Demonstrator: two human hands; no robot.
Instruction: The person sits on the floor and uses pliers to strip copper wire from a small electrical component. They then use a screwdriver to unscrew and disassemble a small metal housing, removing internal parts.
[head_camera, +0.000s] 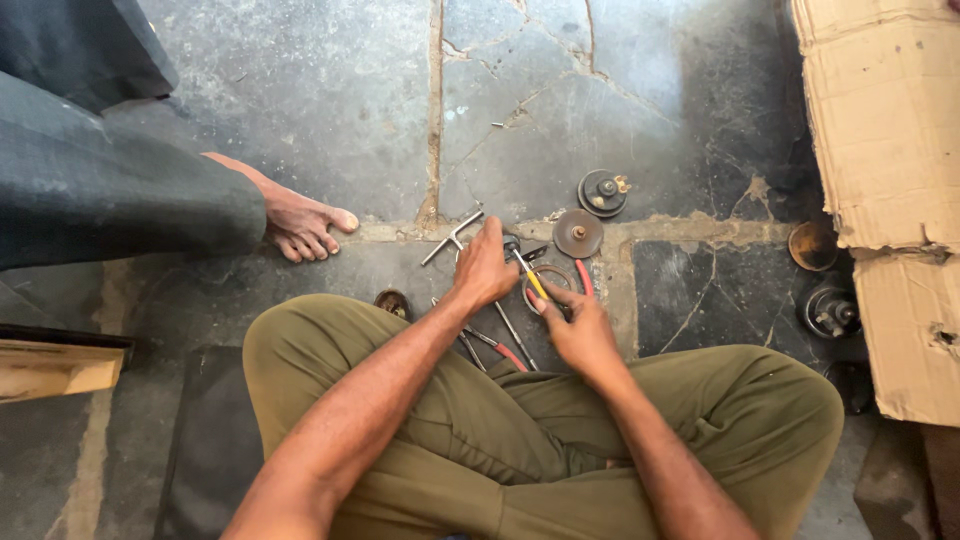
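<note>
I sit cross-legged on a stone floor (330, 90) in olive trousers. My left hand (484, 267) reaches down among the tools, its fingers closed near a metal T-shaped wrench (452, 236); what it grips is hidden under the hand. My right hand (579, 332) holds a yellow-handled tool (531, 279) whose tip points up to the left hand. A metal ring (548, 277) and a red-handled tool (584, 277) lie just beyond the right hand. Red-handled pliers (497, 349) lie between my forearms.
Two round metal discs (578, 233) (602, 193) lie farther out. A rusty dish (812, 246) and a dark round part (830, 312) sit by torn cardboard (885, 150) at right. Another person's bare foot (300, 222) rests at left. A wooden piece (55, 368) lies at left edge.
</note>
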